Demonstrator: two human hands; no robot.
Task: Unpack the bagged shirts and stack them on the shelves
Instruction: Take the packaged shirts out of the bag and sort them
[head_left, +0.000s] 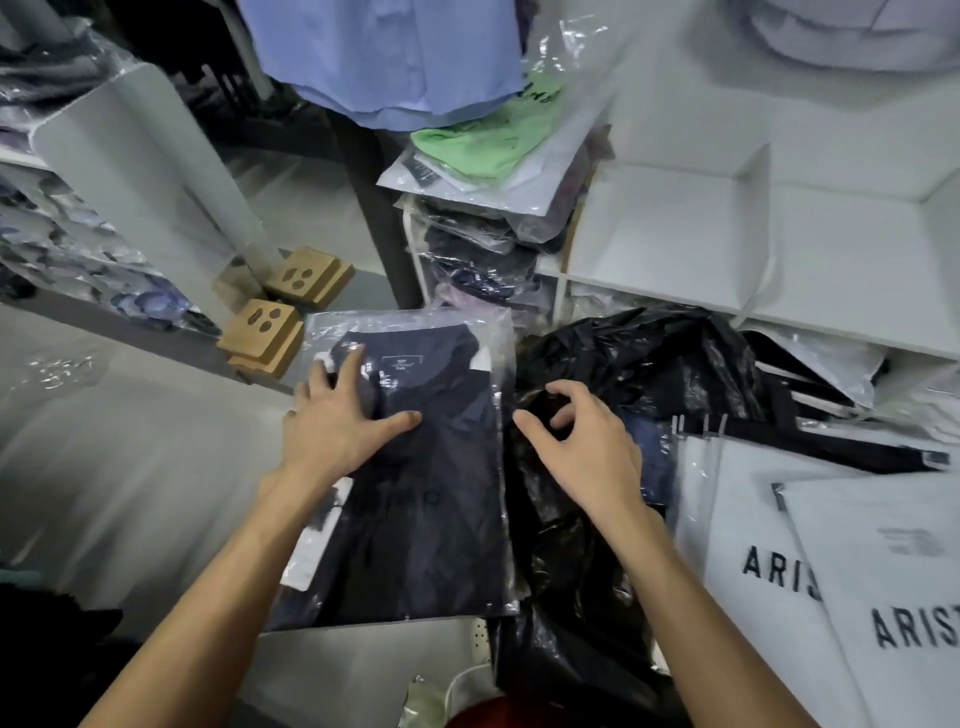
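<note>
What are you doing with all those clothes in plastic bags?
A person is sorting packed shirts. The left hand lies flat, fingers spread, on a dark navy shirt sealed in its clear bag. The right hand, fingers curled, reaches at a big black plastic bag beside it. More bagged shirts are stacked behind, and the white shelf on the right is open.

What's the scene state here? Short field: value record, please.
setting: clothing stockroom, white shelf unit at right
item in work: dark navy bagged shirt, lying flat, bag unopened
left hand: fingers spread, pressing flat on the bagged shirt
right hand: fingers curled over black plastic bag, grip unclear
nearby: white branded bags at right; stack of bagged shirts behind, green one on top
</note>
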